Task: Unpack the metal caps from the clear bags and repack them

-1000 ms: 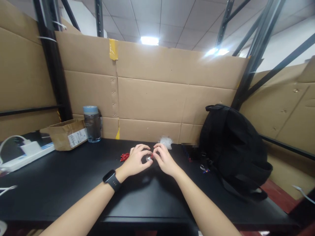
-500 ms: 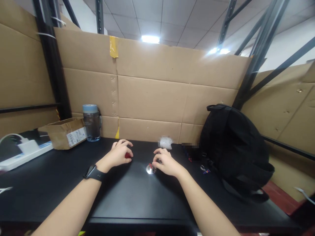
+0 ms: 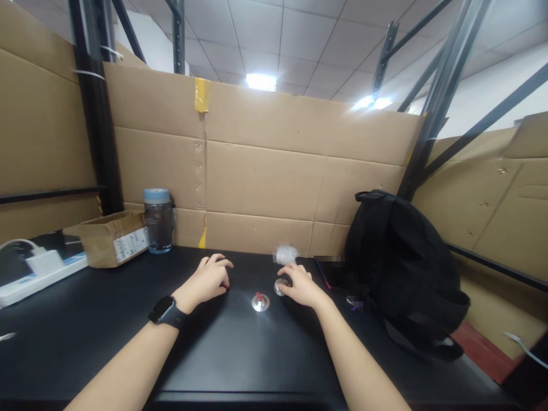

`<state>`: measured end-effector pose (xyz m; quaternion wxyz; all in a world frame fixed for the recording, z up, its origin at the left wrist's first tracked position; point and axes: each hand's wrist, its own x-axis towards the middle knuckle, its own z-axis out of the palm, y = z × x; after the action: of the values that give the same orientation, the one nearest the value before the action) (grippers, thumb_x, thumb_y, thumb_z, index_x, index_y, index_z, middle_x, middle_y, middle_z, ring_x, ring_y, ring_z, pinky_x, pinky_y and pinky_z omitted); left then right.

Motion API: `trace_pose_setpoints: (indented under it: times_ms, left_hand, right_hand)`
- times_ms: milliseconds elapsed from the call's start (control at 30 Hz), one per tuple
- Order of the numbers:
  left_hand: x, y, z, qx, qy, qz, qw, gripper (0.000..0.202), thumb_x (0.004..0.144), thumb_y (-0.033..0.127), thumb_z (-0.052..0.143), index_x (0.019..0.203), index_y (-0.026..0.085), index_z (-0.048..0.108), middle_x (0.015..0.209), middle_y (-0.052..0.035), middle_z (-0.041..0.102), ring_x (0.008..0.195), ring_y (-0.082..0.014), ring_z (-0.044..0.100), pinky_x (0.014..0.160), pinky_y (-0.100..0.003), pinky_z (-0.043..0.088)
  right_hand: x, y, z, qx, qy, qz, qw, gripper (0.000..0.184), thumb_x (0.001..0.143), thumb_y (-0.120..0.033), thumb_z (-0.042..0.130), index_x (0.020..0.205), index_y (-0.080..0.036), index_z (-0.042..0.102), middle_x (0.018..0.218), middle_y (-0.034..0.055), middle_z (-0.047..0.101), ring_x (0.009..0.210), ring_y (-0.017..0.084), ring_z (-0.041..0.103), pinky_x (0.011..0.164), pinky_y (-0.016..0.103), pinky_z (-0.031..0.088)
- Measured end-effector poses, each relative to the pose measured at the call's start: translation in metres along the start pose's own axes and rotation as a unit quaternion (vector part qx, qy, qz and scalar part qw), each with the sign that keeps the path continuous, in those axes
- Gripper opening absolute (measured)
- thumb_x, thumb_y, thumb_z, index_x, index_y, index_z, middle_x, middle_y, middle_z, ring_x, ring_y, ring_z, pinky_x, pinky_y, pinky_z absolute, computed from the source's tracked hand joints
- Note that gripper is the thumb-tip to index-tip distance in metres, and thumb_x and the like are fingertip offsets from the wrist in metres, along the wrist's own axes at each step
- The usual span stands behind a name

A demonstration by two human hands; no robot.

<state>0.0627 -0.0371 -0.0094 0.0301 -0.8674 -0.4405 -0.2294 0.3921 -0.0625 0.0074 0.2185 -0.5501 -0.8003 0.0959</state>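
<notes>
On the black desk stands a small shiny silver disc (image 3: 260, 303) with a red piece rising from its centre, between my two hands. My right hand (image 3: 302, 287) is pinched at the edge of a second round silvery disc (image 3: 280, 287), just right of the first. My left hand (image 3: 206, 279), a black watch on its wrist, rests lower left of the cardboard wall with fingers curled. Something small and red (image 3: 226, 287) shows at its fingertips, mostly hidden by them. A crumpled clear-white plastic wrap (image 3: 286, 254) lies just beyond my right fingers.
A black backpack (image 3: 402, 268) stands on the right, with small keyring items (image 3: 351, 303) beside it. At the left are a blue-lidded bottle (image 3: 159, 222), an open cardboard box (image 3: 103, 242) and a white power strip (image 3: 43, 279). A cardboard wall (image 3: 261, 182) closes the back.
My right hand has drawn right, away from the disc with the red piece, and a second silvery disc now shows at its fingers. My left fingers have curled lower over the red thing.
</notes>
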Motion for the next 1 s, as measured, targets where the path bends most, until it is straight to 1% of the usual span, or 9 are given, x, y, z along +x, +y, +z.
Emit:
trace_pose_setpoints:
  times_ms: [133,233,300,400,533,633,733,900,1000]
  left_hand:
    - [0.005,0.012,0.004,-0.03,-0.033,0.016,0.999,0.017,0.072,0.017,0.077,0.072,0.034,0.08,0.129,-0.0009,0.066,0.132,-0.036,0.042,0.102,-0.053,0.03]
    - [0.007,0.024,0.004,-0.031,-0.033,0.034,0.998,0.014,0.075,0.017,0.077,0.07,0.03,0.077,0.125,-0.0018,0.067,0.128,-0.033,0.044,0.1,-0.049,0.032]
    - [0.008,0.033,0.003,-0.03,-0.026,0.051,0.998,0.012,0.079,0.017,0.074,0.071,0.027,0.076,0.121,-0.003,0.067,0.125,-0.0304,0.047,0.098,-0.046,0.032]
    - [0.01,0.044,0.002,-0.037,0.007,0.071,0.997,0.011,0.089,0.02,0.066,0.081,0.026,0.072,0.109,-0.0044,0.069,0.121,-0.0271,0.05,0.097,-0.044,0.032]
    - [0.014,0.051,0.002,-0.069,0.065,0.057,0.994,0.013,0.098,0.024,0.055,0.093,0.026,0.067,0.101,-0.0028,0.07,0.11,-0.0227,0.057,0.096,-0.041,0.032]
    - [0.016,0.053,0.001,-0.084,0.07,0.046,0.993,0.013,0.098,0.029,0.057,0.093,0.026,0.068,0.1,-0.0025,0.072,0.103,-0.0214,0.059,0.093,-0.039,0.033]
    - [0.017,0.053,0.001,-0.088,0.063,0.03,0.994,0.012,0.095,0.032,0.062,0.09,0.027,0.072,0.1,-0.0028,0.074,0.105,-0.0224,0.06,0.092,-0.039,0.032]
    - [0.017,0.054,0.003,-0.095,0.047,0.015,0.994,0.011,0.091,0.028,0.068,0.083,0.029,0.075,0.097,-0.001,0.076,0.11,-0.0235,0.061,0.092,-0.04,0.031]
    - [0.019,0.053,0.004,-0.113,0.059,0.006,0.992,0.008,0.091,0.031,0.069,0.094,0.03,0.076,0.096,-0.0017,0.077,0.106,-0.0231,0.063,0.091,-0.04,0.032]
  right_hand:
    - [-0.001,0.0,0.0,0.009,-0.013,0.0,1.0,0.036,0.079,-0.028,0.074,0.114,-0.028,0.068,0.125,0.0076,0.067,0.12,0.033,0.053,0.1,0.052,0.034]
    - [-0.001,0.001,0.0,0.016,-0.014,-0.007,1.0,0.041,0.075,-0.028,0.078,0.115,-0.029,0.069,0.118,0.0068,0.07,0.116,0.032,0.058,0.1,0.051,0.036]
    - [-0.001,0.003,0.0,0.024,-0.009,-0.012,1.0,0.042,0.072,-0.026,0.08,0.113,-0.029,0.07,0.113,0.0052,0.073,0.109,0.029,0.063,0.098,0.048,0.04]
    - [0.0,0.008,0.002,0.059,0.006,-0.027,0.998,0.037,0.07,-0.022,0.081,0.105,-0.028,0.073,0.099,0.0017,0.075,0.095,0.024,0.068,0.091,0.04,0.046]
    - [0.003,0.014,0.006,0.112,0.015,-0.049,0.992,0.034,0.067,-0.019,0.083,0.099,-0.026,0.076,0.087,0.0006,0.075,0.082,0.02,0.069,0.082,0.034,0.051]
    - [0.005,0.016,0.009,0.135,0.01,-0.052,0.989,0.034,0.067,-0.015,0.082,0.1,-0.023,0.076,0.087,0.002,0.076,0.079,0.019,0.068,0.079,0.032,0.052]
    - [0.006,0.017,0.009,0.146,0.01,-0.043,0.988,0.037,0.064,-0.013,0.082,0.099,-0.021,0.076,0.089,0.0031,0.076,0.08,0.019,0.068,0.079,0.032,0.053]
    - [0.006,0.017,0.005,0.153,0.023,-0.035,0.987,0.035,0.064,-0.014,0.082,0.097,-0.021,0.076,0.09,0.0031,0.076,0.083,0.02,0.069,0.08,0.033,0.053]
    - [0.005,0.014,0.003,0.161,0.041,-0.046,0.985,0.031,0.067,-0.014,0.079,0.097,-0.022,0.076,0.093,0.0028,0.076,0.087,0.021,0.068,0.084,0.034,0.052]
